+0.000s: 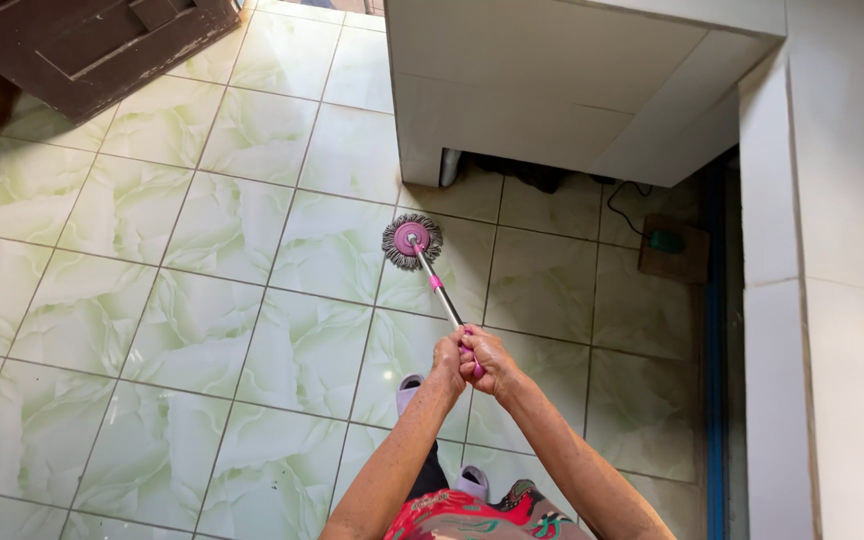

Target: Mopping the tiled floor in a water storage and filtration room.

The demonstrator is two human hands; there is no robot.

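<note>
Both hands were wrapped tight round the top of the mop (430,272) handle, one beside the other, with pink grip showing between the fingers. The left hand (449,360) sat on the near-left side of the shaft and the right hand (492,362) on the right, the two touching, so neither was clearly nearer the head; both were at the same end.

The handle ran away from the hands, up and a little to the left in the head view, a thin metal shaft with a pink collar partway along. Its long axis pointed from the grip toward the round mop head (412,240), a grey fringe round a pink disc, which lay flat on the floor (152,300) well ahead of the person.

The head rested just short of the white cabinet (552,90) (its lower corner stood just beyond and to the right of the fringe), near the dark gap underneath. The floor was pale green marbled tile. Two feet in light slippers (410,385) showed below the arms, behind the hands. A dark wooden door (82,45) lay far left, well apart from the mop.
</note>
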